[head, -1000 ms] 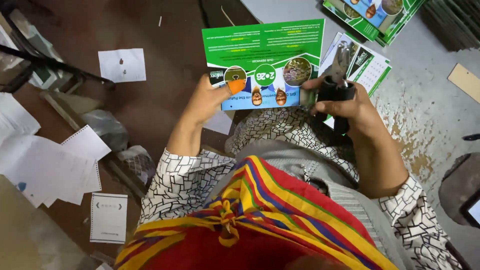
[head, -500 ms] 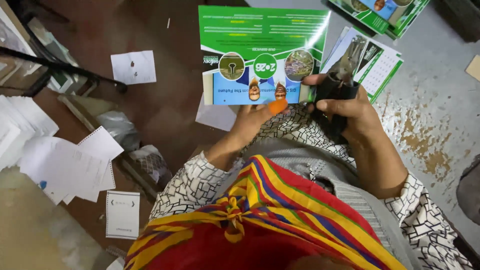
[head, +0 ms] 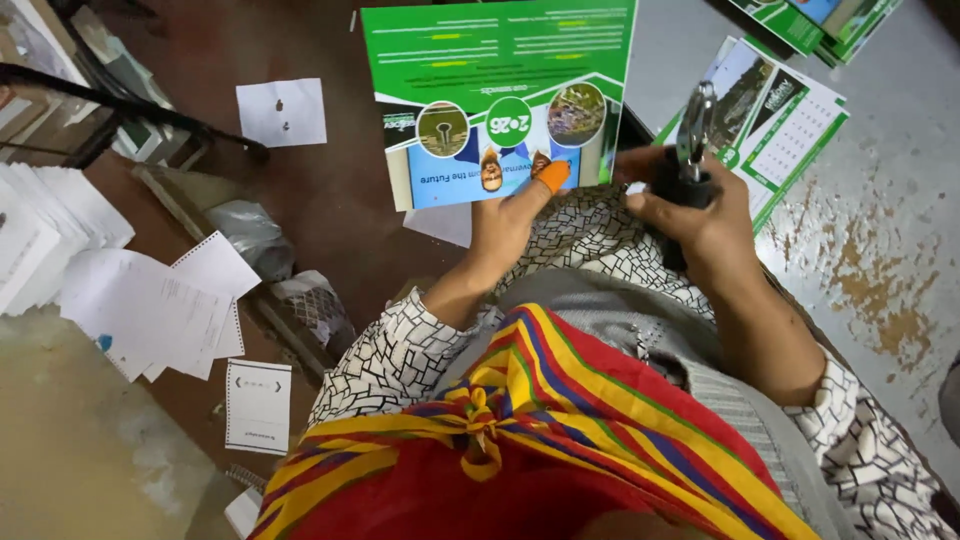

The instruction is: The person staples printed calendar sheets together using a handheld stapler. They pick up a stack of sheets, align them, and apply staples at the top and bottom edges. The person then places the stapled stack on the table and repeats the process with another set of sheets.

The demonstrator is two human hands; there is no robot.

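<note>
I am seeing my left hand [head: 510, 215] touching the bottom edge of the green and blue card [head: 500, 100]. Its fingers are lying flat and open against the card, and one fingertip is wearing an orange cover. A second ago this hand was gripping the card's left corner; now it is sitting under the middle. The card is looking bigger and higher in the picture than before, and it is hanging over the brown floor [head: 320, 190]. My right hand [head: 700, 205] is closed around a dark metal punch tool [head: 688, 150], just beside the card's right edge, as before. More green printed sheets [head: 790, 120] are lying on the grey surface [head: 880, 230], close behind the tool.
</note>
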